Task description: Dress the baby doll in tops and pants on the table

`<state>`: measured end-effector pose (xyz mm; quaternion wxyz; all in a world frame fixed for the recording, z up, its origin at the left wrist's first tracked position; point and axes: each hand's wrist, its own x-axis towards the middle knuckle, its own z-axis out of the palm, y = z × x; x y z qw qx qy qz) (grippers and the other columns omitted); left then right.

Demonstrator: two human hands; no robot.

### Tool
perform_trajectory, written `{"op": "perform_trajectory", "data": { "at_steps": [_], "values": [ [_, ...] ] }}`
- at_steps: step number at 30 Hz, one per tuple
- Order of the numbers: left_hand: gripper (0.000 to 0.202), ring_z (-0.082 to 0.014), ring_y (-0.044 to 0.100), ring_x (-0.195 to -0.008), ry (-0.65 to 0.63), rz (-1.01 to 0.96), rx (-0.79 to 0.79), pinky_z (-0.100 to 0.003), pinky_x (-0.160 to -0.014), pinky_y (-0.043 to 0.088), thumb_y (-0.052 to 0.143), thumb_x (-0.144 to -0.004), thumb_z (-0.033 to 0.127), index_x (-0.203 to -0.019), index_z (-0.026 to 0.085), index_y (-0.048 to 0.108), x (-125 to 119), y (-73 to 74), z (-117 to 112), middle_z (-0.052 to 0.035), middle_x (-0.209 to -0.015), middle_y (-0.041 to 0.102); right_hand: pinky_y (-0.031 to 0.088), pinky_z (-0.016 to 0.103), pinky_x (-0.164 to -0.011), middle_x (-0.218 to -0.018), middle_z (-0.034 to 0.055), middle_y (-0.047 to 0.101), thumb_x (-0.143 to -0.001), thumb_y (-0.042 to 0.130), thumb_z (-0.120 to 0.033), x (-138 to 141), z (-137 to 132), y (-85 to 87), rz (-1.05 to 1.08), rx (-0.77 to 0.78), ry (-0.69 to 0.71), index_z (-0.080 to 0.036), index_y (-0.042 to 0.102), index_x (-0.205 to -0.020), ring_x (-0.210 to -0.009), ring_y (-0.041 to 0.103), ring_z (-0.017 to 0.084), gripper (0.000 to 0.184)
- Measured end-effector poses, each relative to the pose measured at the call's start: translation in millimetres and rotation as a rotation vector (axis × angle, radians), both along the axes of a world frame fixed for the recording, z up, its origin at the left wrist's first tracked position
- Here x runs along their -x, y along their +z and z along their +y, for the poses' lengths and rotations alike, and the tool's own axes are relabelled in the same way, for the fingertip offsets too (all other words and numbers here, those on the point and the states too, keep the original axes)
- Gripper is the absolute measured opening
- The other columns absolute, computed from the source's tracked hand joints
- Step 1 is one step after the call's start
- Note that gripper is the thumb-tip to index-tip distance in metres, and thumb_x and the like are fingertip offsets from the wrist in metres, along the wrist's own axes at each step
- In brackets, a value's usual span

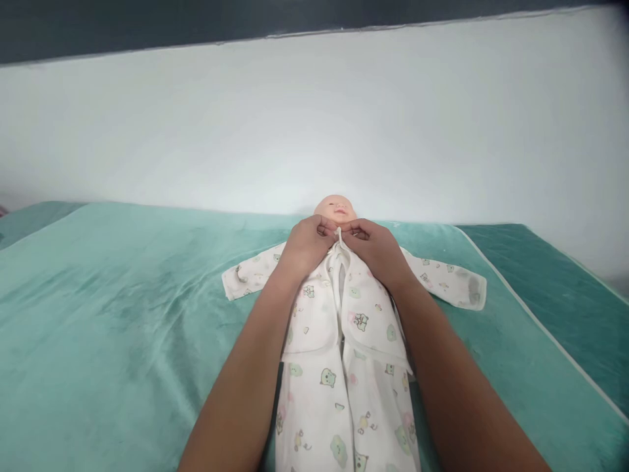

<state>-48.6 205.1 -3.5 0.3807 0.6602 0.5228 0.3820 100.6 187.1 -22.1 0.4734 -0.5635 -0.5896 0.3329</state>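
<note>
Printed jacket: centre, sleeves toward four and eight o'clock. Doll's head: twelve. Printed trousers: six. Left hand, right hand: fingertips pinching collar edges. Hazard: edges could slip apart, given small fingertip purchase on soft cloth.

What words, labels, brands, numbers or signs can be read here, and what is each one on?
None can be read.
Printed top and printed trousers: cartoon animals and shapes; any lettering among them is too small and blurred to read.
Green cover and white wall: no lettering shows.
</note>
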Motion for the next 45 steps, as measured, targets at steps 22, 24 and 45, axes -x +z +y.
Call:
{"op": "perform_trajectory", "data": {
  "at_steps": [22, 24, 45],
  "values": [
    [0.023, -0.0146, 0.061, -0.074, 0.044, 0.037, 0.053, -0.027, -0.069, 0.046, 0.059, -0.076, 0.017, -0.098, 0.018, 0.067, 3, 2.4, 1, -0.0035, -0.086, 0.068, 0.037, 0.028, -0.067, -0.079, -0.0022, 0.064, -0.076, 0.058, -0.026, -4, -6, 6.0, -0.092, 0.040, 0.057, -0.022, 0.068, -0.088, -0.071, 0.053, 0.014, 0.016],
    [0.020, -0.0152, 0.062, -0.078, 0.025, 0.041, 0.039, -0.027, -0.073, 0.047, 0.059, -0.077, 0.016, -0.094, 0.017, 0.069, 4, 3.7, 0, -0.0044, -0.088, 0.069, 0.038, 0.029, -0.068, -0.079, -0.0017, 0.064, -0.077, 0.057, -0.025, -4, -6, 3.7, -0.109, -0.007, 0.034, -0.021, 0.068, -0.084, -0.071, 0.053, 0.014, 0.014],
    [0.013, -0.0165, 0.064, -0.085, -0.024, 0.143, -0.053, -0.027, -0.077, 0.047, 0.058, -0.080, 0.026, -0.083, 0.020, 0.069, 5, 7.1, -4, -0.0021, -0.092, 0.073, 0.042, 0.030, -0.072, -0.082, -0.0005, 0.062, -0.078, 0.053, -0.010, -7, -2, -10.9, -0.172, -0.351, 0.091, -0.023, 0.069, -0.072, -0.078, 0.058, 0.014, 0.021]
  ]
}}
